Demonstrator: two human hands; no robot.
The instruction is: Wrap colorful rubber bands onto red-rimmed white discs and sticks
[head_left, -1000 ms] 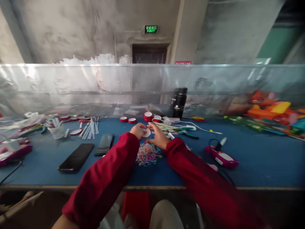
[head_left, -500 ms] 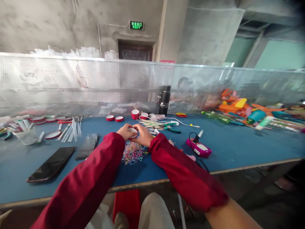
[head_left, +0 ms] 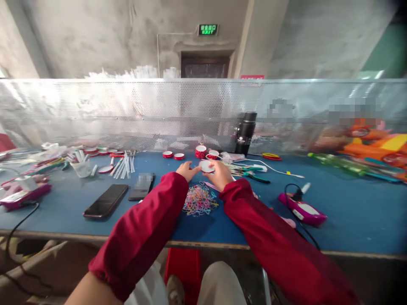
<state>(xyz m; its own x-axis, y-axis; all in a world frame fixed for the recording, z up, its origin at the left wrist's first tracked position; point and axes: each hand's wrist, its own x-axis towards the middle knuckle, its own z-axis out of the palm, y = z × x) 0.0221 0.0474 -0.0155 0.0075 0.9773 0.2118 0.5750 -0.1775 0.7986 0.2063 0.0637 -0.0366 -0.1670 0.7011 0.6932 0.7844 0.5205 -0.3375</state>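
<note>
In my right hand is a small round disc with a white face and red rim, gripped at its right edge. My left hand is at the disc's left side, its fingers apart; the thumb tip is close to the rim, and whether it touches I cannot tell. Just below both hands lies a loose pile of colourful rubber bands. Behind them stand a red-patterned round piece with a white top and a similar lower one.
Two phones, one black, lie left of my arm. Further left are white strips and a cup of pens. A black flask, pliers and a purple power strip are on the right. A perforated metal screen borders the table.
The view has swung left, so everything sits further right. My left hand has moved off the disc's left side and its fingers have spread; the right hand still grips it.
</note>
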